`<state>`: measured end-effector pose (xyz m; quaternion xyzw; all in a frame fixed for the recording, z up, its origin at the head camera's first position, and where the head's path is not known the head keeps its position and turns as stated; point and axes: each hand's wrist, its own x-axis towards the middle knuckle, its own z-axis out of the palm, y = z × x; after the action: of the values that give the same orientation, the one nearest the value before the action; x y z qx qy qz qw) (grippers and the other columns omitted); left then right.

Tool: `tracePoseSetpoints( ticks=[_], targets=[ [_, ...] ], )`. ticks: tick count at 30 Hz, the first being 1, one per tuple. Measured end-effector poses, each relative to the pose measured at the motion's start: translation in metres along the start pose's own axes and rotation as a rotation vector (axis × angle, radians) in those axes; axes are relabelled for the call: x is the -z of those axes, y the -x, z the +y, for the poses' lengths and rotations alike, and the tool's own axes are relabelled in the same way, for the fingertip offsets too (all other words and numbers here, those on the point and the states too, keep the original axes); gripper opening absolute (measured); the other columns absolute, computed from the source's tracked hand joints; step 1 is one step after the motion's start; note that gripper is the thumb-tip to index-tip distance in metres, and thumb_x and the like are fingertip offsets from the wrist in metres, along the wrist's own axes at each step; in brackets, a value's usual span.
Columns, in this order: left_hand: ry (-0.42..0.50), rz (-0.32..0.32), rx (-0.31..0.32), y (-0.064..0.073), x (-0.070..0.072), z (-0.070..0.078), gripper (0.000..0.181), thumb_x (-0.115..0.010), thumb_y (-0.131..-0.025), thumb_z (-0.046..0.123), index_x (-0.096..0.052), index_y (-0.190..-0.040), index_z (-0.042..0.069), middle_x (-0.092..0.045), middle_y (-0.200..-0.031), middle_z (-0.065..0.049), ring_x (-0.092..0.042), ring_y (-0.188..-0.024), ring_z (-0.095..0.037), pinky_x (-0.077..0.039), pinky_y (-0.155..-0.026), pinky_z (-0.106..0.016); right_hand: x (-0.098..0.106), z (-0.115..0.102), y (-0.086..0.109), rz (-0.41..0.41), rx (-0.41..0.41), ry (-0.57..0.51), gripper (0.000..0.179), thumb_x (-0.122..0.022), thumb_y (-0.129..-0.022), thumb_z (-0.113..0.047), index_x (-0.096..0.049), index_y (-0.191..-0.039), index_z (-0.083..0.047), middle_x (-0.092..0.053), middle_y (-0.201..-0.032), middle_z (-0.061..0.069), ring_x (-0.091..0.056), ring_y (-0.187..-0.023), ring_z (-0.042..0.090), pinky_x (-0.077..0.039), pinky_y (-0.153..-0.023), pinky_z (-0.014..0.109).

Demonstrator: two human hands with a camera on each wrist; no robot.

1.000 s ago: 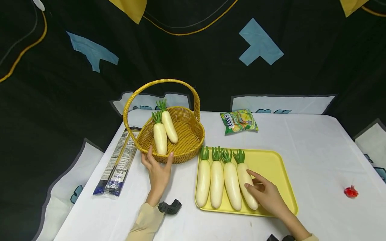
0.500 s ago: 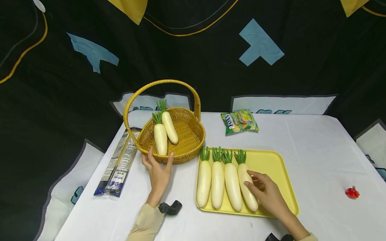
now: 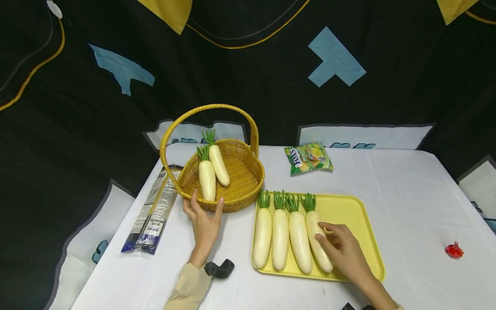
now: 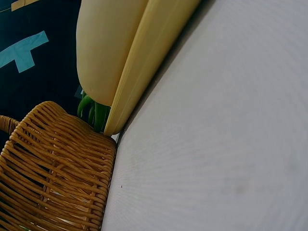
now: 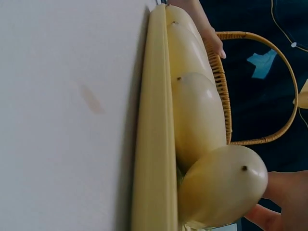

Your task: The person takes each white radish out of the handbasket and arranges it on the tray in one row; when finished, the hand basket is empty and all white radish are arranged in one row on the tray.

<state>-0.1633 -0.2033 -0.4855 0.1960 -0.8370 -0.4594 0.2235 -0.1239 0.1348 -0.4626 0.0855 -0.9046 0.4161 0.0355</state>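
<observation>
Several white radishes with green tops lie side by side on a yellow tray (image 3: 348,211). At the right end of that row, my right hand (image 3: 346,252) holds the rightmost white radish (image 3: 318,241), thumb and index finger on its right side. In the right wrist view, this radish (image 5: 226,185) appears tilted, its tip standing out from the row. My left hand (image 3: 205,226) touches the front of a wicker basket (image 3: 242,196), fingers spread and fairly straight at its rim. Two white radishes (image 3: 207,181) lean in the basket's left part, tops over the far rim.
Two long printed packets (image 3: 153,215) lie left of the basket. A green candy bag (image 3: 308,158) sits behind the tray, and a small red object (image 3: 454,250) lies far right. A dark printed cloth (image 3: 279,86) hangs behind the white table (image 3: 418,206).
The whole head view has shifted slightly downward. Both hands keep their places at the basket and the rightmost radish, with only a slight shift of the right hand.
</observation>
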Motion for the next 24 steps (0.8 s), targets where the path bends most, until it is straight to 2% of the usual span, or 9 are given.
tracePoseSetpoints(
  ticks=[5, 9, 15, 19, 24],
  targets=[
    [-0.002, 0.006, -0.002, 0.001, 0.0, 0.0, 0.085, -0.06, -0.079, 0.055, -0.012, -0.143, 0.027, 0.008, -0.148, -0.019, -0.031, -0.122, -0.051, -0.043, -0.082, -0.058, 0.004, -0.001, -0.006, 0.026, 0.014, 0.013, 0.035, -0.059, -0.087, -0.035, -0.06, -0.116, -0.016, -0.055, -0.108, 0.007, -0.058, -0.091, 0.02, -0.051, -0.071, 0.029],
    [-0.003, 0.013, -0.009, 0.001, 0.0, 0.0, 0.085, -0.06, -0.079, 0.054, -0.012, -0.143, 0.026, 0.006, -0.147, -0.021, -0.03, -0.123, -0.051, -0.042, -0.082, -0.059, 0.007, -0.007, -0.016, 0.089, 0.075, 0.036, 0.033, -0.062, -0.086, -0.027, -0.06, -0.115, -0.012, -0.055, -0.107, 0.008, -0.057, -0.093, 0.022, -0.05, -0.073, 0.035],
    [-0.004, 0.015, -0.006, 0.001, -0.001, 0.0, 0.085, -0.061, -0.078, 0.054, -0.013, -0.142, 0.026, 0.006, -0.147, -0.02, -0.033, -0.121, -0.051, -0.044, -0.081, -0.059, 0.004, -0.032, -0.037, 0.185, 0.17, -0.026, 0.032, -0.064, -0.084, -0.018, -0.06, -0.115, -0.009, -0.054, -0.11, 0.01, -0.056, -0.095, 0.024, -0.048, -0.075, 0.04],
    [0.001, 0.015, -0.004, 0.0, 0.0, 0.001, 0.085, -0.061, -0.078, 0.054, -0.013, -0.142, 0.027, 0.007, -0.148, -0.019, -0.032, -0.122, -0.051, -0.044, -0.081, -0.058, -0.008, -0.058, -0.054, 0.177, 0.232, -0.102, 0.032, -0.065, -0.083, -0.016, -0.06, -0.114, -0.01, -0.056, -0.108, 0.01, -0.055, -0.095, 0.024, -0.049, -0.076, 0.042],
    [0.001, 0.01, 0.001, 0.001, 0.001, 0.002, 0.086, -0.062, -0.078, 0.054, -0.013, -0.143, 0.025, 0.007, -0.148, -0.021, -0.03, -0.123, -0.051, -0.043, -0.083, -0.059, -0.029, -0.091, -0.074, 0.117, 0.274, -0.173, 0.032, -0.065, -0.084, -0.018, -0.06, -0.114, -0.01, -0.057, -0.107, 0.009, -0.055, -0.096, 0.021, -0.05, -0.077, 0.04]
  ],
)
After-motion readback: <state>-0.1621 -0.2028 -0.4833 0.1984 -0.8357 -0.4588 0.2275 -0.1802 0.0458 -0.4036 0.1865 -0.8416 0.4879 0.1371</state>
